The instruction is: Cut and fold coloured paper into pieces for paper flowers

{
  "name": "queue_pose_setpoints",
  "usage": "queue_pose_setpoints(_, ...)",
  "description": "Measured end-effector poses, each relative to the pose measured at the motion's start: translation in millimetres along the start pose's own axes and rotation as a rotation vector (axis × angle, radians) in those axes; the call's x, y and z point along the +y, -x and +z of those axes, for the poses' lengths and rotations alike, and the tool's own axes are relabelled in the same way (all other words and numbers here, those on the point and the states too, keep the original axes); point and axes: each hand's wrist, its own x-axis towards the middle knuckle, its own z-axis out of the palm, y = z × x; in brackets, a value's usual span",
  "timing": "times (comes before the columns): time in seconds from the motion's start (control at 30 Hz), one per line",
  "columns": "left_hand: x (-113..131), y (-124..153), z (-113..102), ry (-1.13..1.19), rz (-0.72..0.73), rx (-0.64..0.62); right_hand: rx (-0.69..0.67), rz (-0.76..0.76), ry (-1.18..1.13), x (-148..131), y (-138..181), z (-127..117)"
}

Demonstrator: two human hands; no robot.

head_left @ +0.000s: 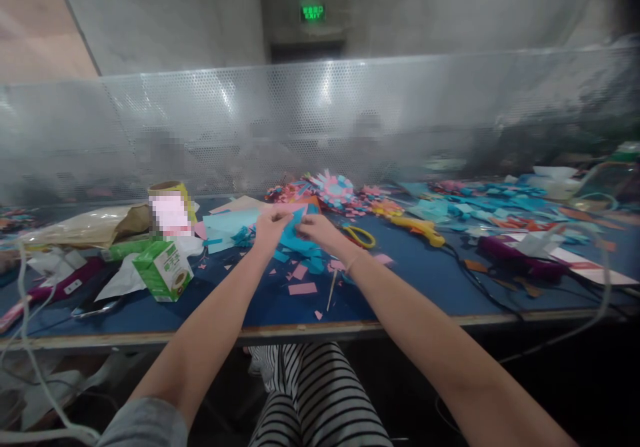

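Note:
Between my two hands, over the middle of the table, is a small piece of blue paper (297, 217). My left hand (273, 225) pinches its left side with the fingertips. From the right, my right hand (315, 228) has its fingers curled and closed on the same piece. Under and below the hands lie more blue paper pieces (306, 255), and a light blue sheet (225, 228) is just left of them. Pink scraps (303, 289) and a thin stick (331, 290) are scattered nearer the front edge. Yellow scissor handles (361, 236) show right of my right hand.
Behind my hands lies a pink-and-blue paper flower (334, 190) among cut paper. A yellow glue gun (417, 229) with a black cord is on the right, near a purple power strip (520, 257). A green-white carton (163, 270) and a cardboard tube (170, 208) stand left. A perforated screen (320, 113) borders the back.

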Motion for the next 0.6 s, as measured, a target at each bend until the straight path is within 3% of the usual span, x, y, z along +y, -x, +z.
queue_pose_setpoints(0.3,1.2,1.7,-2.3,-0.055,-0.013,-0.006,-0.109,0.032,0.067,-2.3,2.1,-2.8)
queue_pose_setpoints(0.6,3.6,3.1,0.2,-0.087,0.006,-0.110,-0.204,0.105,0.138,-12.1,8.5,-9.9)
